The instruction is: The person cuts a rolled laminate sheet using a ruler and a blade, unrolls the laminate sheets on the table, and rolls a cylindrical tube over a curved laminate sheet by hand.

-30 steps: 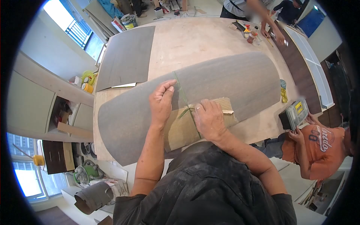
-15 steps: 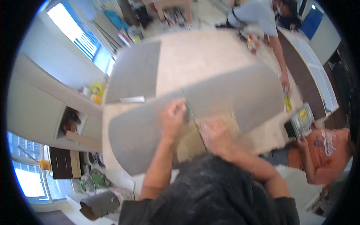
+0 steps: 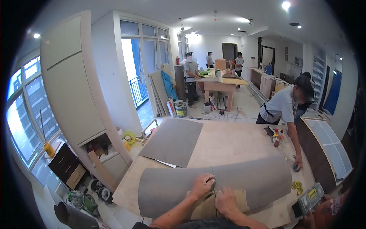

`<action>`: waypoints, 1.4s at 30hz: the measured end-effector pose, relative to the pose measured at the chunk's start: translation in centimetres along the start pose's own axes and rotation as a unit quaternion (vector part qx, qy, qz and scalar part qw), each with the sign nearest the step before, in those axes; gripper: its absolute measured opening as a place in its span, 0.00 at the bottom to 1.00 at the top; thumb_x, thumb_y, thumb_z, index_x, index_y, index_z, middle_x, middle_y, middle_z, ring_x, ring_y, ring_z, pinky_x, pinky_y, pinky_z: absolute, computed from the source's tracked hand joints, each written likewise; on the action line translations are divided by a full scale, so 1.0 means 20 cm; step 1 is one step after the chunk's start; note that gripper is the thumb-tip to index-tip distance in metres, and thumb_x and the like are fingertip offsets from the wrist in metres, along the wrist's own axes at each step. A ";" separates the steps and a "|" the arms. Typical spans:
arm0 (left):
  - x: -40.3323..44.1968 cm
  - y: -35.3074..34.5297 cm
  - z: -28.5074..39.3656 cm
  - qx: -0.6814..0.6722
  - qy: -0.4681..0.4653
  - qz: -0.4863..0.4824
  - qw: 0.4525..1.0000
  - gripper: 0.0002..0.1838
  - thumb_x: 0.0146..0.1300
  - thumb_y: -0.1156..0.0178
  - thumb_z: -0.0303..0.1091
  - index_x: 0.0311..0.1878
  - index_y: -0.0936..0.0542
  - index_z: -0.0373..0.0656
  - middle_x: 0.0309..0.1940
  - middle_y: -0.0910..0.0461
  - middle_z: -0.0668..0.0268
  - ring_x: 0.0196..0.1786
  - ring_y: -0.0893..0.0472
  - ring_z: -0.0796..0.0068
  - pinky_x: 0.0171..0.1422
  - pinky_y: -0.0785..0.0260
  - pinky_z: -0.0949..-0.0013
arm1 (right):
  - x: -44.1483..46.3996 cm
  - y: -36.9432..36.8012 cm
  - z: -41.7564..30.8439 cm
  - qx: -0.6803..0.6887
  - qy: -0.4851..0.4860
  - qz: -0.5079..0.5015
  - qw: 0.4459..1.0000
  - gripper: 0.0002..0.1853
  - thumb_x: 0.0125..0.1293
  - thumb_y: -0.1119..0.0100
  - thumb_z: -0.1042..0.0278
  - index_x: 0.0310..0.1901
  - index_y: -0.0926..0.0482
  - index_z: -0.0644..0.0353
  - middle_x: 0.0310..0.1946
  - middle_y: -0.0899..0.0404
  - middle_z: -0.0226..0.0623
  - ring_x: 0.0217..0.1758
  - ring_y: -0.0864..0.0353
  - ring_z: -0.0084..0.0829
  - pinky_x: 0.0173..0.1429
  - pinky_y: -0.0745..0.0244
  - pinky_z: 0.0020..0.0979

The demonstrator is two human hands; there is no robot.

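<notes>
A curved grey-brown sheet [image 3: 164, 189] lies across the near side of the table. My left hand [image 3: 203, 186] is closed like a fist over the seam near the sheet's middle, with a small dark bit showing at its fingers that I cannot make out. Close by on the right, my right hand [image 3: 226, 201] rests on the sheet with its fingers bent together; what they hold, if anything, is hidden. A short dark green strip [image 3: 209, 195] shows between the hands. Under them is a brown cardboard-like piece [image 3: 241, 198] at the sheet's near edge.
Behind lies a flat grey sheet [image 3: 173, 141] on the wooden table [image 3: 228, 141]. Small bottles [image 3: 278, 139] stand at the right. A co-worker [image 3: 284, 103] reaches onto the table there, hand on a dark object [image 3: 296, 167]. Another person holds a grey case [image 3: 310, 198].
My view has tilted up, bringing the far room and more people into sight. The co-worker's hand is now on a dark object. My hands stay at the seam.
</notes>
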State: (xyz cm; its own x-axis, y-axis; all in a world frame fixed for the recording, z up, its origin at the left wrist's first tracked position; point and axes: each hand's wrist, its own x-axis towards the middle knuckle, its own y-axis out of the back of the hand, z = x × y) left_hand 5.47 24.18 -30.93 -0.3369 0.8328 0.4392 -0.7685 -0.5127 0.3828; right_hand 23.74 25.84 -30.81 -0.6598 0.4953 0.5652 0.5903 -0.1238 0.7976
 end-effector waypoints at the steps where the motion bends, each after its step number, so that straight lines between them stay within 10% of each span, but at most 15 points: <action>1: 0.00 0.00 0.01 0.000 0.003 0.000 1.000 0.12 0.63 0.37 0.35 0.45 0.15 0.38 0.45 0.14 0.55 0.52 0.17 0.55 0.62 0.27 0.59 | 0.01 0.03 -0.02 0.034 -0.013 -0.011 0.999 0.06 0.53 0.36 0.69 0.32 0.21 0.59 0.35 0.24 0.42 0.41 0.23 0.47 0.47 0.27 0.46; 6: -0.04 -0.06 -0.04 -0.008 -0.001 0.011 1.000 0.11 0.62 0.36 0.35 0.43 0.14 0.39 0.42 0.14 0.55 0.50 0.17 0.53 0.59 0.28 0.56 | 0.17 0.66 -0.26 0.377 0.009 -0.076 0.923 0.11 0.62 0.33 0.66 0.44 0.15 0.60 0.42 0.17 0.42 0.48 0.17 0.45 0.54 0.23 0.44; 11: -0.07 -0.04 0.06 0.038 -0.027 0.009 0.999 0.10 0.62 0.36 0.34 0.43 0.15 0.41 0.42 0.14 0.56 0.49 0.18 0.50 0.58 0.28 0.54 | 0.31 1.17 -0.51 0.712 0.275 -0.190 0.618 0.16 0.73 0.39 0.62 0.51 0.18 0.67 0.46 0.18 0.50 0.48 0.18 0.47 0.52 0.24 0.45; 16: -0.09 -0.04 0.04 0.064 -0.058 0.017 0.996 0.09 0.63 0.37 0.34 0.44 0.15 0.41 0.42 0.14 0.58 0.48 0.19 0.49 0.59 0.29 0.54 | 0.20 1.16 -0.59 0.803 0.236 -0.251 0.486 0.17 0.72 0.37 0.62 0.51 0.17 0.69 0.47 0.19 0.50 0.47 0.18 0.45 0.51 0.24 0.44; 20: -0.12 -0.02 0.10 0.069 -0.084 0.027 0.994 0.09 0.62 0.36 0.32 0.43 0.16 0.41 0.41 0.15 0.59 0.46 0.20 0.51 0.57 0.30 0.54 | 0.22 1.19 -0.60 0.761 0.174 -0.260 0.568 0.23 0.71 0.37 0.47 0.47 0.16 0.64 0.47 0.19 0.46 0.45 0.19 0.46 0.48 0.26 0.45; 23: -0.14 -0.02 0.12 0.077 -0.091 0.026 0.993 0.07 0.61 0.36 0.31 0.41 0.16 0.41 0.41 0.15 0.59 0.46 0.20 0.53 0.57 0.31 0.54 | 0.22 1.10 -0.67 0.780 0.206 -0.169 0.566 0.17 0.74 0.44 0.59 0.32 0.19 0.63 0.32 0.19 0.40 0.32 0.18 0.39 0.36 0.25 0.37; 32: -0.11 0.00 0.13 0.081 -0.104 0.018 0.991 0.07 0.59 0.35 0.30 0.41 0.17 0.41 0.41 0.16 0.59 0.48 0.20 0.53 0.59 0.32 0.54 | 0.28 1.02 -0.58 0.706 0.362 -0.219 0.568 0.26 0.69 0.38 0.42 0.43 0.17 0.64 0.45 0.19 0.45 0.44 0.19 0.48 0.46 0.27 0.45; 38: -0.09 -0.03 0.09 0.073 -0.093 0.018 0.993 0.07 0.58 0.35 0.30 0.40 0.17 0.42 0.40 0.16 0.60 0.46 0.21 0.53 0.58 0.31 0.55 | 0.32 1.09 -0.50 0.639 0.324 -0.210 0.665 0.20 0.69 0.40 0.48 0.43 0.16 0.60 0.47 0.17 0.47 0.47 0.17 0.50 0.49 0.26 0.48; 41: -0.06 -0.02 0.07 0.071 -0.099 0.016 0.992 0.07 0.60 0.36 0.28 0.42 0.16 0.41 0.41 0.15 0.59 0.48 0.20 0.54 0.59 0.30 0.56 | 0.31 1.05 -0.40 0.605 0.247 -0.174 0.736 0.12 0.69 0.36 0.66 0.49 0.15 0.65 0.46 0.15 0.44 0.47 0.15 0.44 0.54 0.22 0.41; 42: -0.05 -0.01 0.09 0.066 -0.090 0.015 0.994 0.08 0.61 0.36 0.28 0.43 0.16 0.41 0.42 0.15 0.59 0.48 0.19 0.54 0.59 0.30 0.57 | 0.29 1.05 -0.37 0.485 0.228 -0.149 0.831 0.12 0.67 0.35 0.68 0.49 0.15 0.63 0.43 0.15 0.43 0.45 0.14 0.44 0.50 0.20 0.40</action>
State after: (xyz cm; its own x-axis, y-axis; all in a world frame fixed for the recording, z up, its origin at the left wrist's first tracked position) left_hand 6.94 23.06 -30.11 -0.2467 0.7715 0.5865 -0.6773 -0.5701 0.4650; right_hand 28.89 19.72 -9.20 -0.8212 -0.0255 0.5701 0.3193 0.8074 0.4961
